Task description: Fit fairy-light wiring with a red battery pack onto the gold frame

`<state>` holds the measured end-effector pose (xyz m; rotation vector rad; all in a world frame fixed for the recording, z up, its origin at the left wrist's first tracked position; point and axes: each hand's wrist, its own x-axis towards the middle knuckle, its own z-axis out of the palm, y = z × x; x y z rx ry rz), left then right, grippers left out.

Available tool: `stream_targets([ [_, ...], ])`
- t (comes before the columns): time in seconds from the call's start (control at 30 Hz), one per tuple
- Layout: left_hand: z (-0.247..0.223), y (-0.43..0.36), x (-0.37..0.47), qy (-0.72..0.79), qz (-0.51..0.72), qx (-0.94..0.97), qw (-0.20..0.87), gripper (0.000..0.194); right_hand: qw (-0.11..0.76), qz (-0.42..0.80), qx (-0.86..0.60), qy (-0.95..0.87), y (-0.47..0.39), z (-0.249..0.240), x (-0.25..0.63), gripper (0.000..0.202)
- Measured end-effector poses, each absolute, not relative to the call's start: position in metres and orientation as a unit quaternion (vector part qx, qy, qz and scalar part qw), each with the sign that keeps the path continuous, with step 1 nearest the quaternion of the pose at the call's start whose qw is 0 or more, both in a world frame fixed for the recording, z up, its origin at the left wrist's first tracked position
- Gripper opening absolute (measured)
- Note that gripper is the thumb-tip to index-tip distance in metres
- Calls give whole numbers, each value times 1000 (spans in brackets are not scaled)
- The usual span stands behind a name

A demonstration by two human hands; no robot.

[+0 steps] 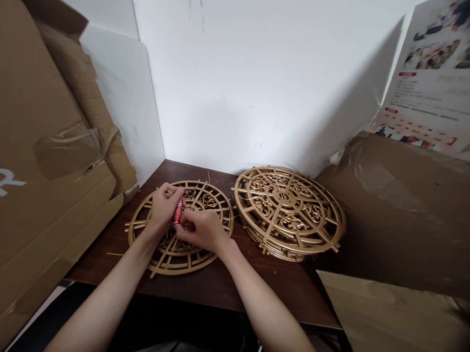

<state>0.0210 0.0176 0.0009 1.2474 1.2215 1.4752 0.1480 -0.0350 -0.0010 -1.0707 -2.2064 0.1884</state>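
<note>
A round gold openwork panel [192, 263] lies flat on the dark brown table, with ring bands, spokes and scrollwork. Over its middle, my left hand [163, 205] is closed around the upper part of a slim red stick-like object [178, 211] with pale marks and a shiny lower end. My right hand [204, 229] is closed too, its fingertips pinched at the lower end of that red object. What exactly it is I cannot make out. Thin wires show at the panel's edge, and a yellow wire [115, 254] sticks out at left.
A stack of similar gold panels [290, 210] stands to the right, with thin coloured wires on top. Cardboard boxes [47, 203] wall in the left side, and more cardboard [394, 206] the right, below a printed poster [428, 97]. A white wall [255, 83] closes the back.
</note>
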Motion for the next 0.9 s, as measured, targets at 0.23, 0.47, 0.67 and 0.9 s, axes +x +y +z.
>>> stream_targets([
  [0.23,3,16,22,488,587,496,414,17,336,70,-416,-842,-35,-2,148,17],
  [0.47,2,17,22,487,586,498,415,17,340,64,-412,-843,-35,-2,148,17],
  [0.67,3,16,23,491,587,497,409,17,337,64,-412,-844,-35,-2,149,18],
  [0.9,2,17,25,489,589,475,434,20,337,67,-408,-846,-36,-2,149,17],
])
